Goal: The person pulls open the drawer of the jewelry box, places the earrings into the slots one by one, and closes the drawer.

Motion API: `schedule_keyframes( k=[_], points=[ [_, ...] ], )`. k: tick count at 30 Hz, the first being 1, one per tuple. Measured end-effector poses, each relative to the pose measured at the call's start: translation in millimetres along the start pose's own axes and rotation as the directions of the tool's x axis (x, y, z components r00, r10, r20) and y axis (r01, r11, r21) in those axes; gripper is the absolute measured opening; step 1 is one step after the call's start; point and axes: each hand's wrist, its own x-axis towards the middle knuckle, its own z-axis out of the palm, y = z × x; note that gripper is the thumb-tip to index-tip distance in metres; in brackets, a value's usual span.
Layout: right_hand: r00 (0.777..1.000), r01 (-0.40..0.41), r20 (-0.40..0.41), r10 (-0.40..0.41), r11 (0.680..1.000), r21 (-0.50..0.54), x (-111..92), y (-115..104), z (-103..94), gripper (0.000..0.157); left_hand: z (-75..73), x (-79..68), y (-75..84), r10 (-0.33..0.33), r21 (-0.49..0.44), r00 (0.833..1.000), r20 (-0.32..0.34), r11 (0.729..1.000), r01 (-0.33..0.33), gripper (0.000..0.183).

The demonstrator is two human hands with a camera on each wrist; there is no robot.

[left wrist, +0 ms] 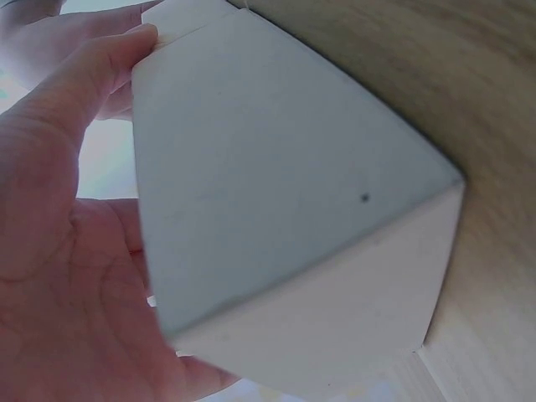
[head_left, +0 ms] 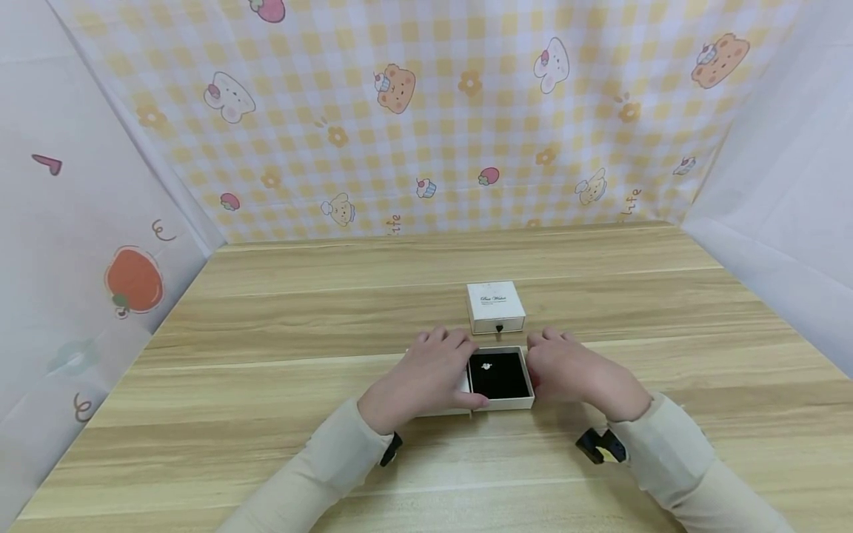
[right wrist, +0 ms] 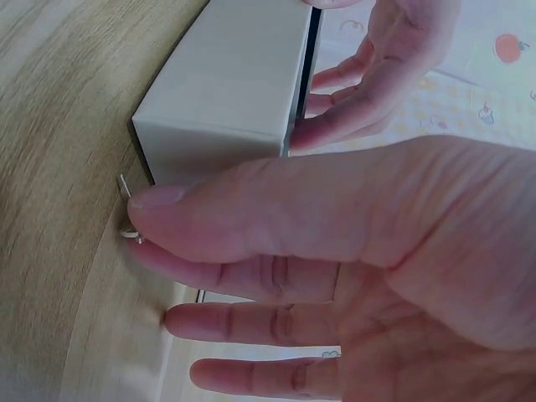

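A white drawer-style jewelry box lies under my left hand; its outer sleeve shows large in the left wrist view. From it the tray is pulled out to the right, lined with a black pad. One small sparkly earring sits on the pad's left part. My left hand grips the box across its top, thumb at the near side and fingertips at the far side. Right beside the tray, my right hand pinches a small metal earring between thumb and index finger, its thin post sticking out.
Behind the tray stands a second white box with black print and a small dark pull tab. Both boxes are on a wood-grain table. A checked curtain hangs at the back, with pale cloth on both sides.
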Motion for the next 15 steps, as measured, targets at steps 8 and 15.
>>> schedule_keyframes(
  k=[8,15],
  points=[
    [1.000,0.004,-0.003,-0.004,1.000,-0.022,-0.3,-0.3,-0.7,0.021,-0.6,-0.4,0.2,0.005,0.006,1.000,-0.004,1.000,-0.005,0.074],
    [0.999,0.028,-0.016,-0.028,0.999,-0.020,-1.3,0.7,-1.2,0.018,-0.7,-1.4,0.4,0.007,0.003,1.000,-0.003,1.000,-0.007,0.074]
  ],
)
